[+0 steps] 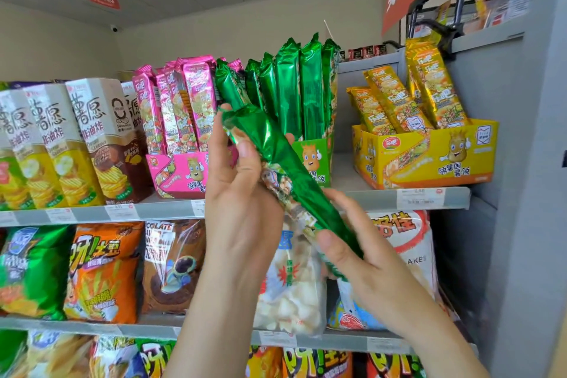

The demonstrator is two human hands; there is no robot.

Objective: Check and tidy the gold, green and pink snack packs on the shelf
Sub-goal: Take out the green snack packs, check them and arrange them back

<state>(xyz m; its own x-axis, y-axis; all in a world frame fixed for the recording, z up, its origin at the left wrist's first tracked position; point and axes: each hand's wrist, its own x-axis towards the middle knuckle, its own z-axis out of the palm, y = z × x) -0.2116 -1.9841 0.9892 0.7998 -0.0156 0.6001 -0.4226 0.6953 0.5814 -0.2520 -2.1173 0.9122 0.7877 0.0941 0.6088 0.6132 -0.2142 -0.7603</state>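
green pack (pixel 287 164) slants, top in left grip (pixel 245 196), bottom in right grip (pixel 352 258)

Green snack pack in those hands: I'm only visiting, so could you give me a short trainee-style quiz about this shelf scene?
1. True or false: the left hand and the right hand both hold the green pack.
2. Fill in: the green box stands between the pink box and the ____ box.
3. The pack's upper end is at: A the left hand; B the right hand; C the shelf edge.
Key: 1 true; 2 gold box; 3 A.
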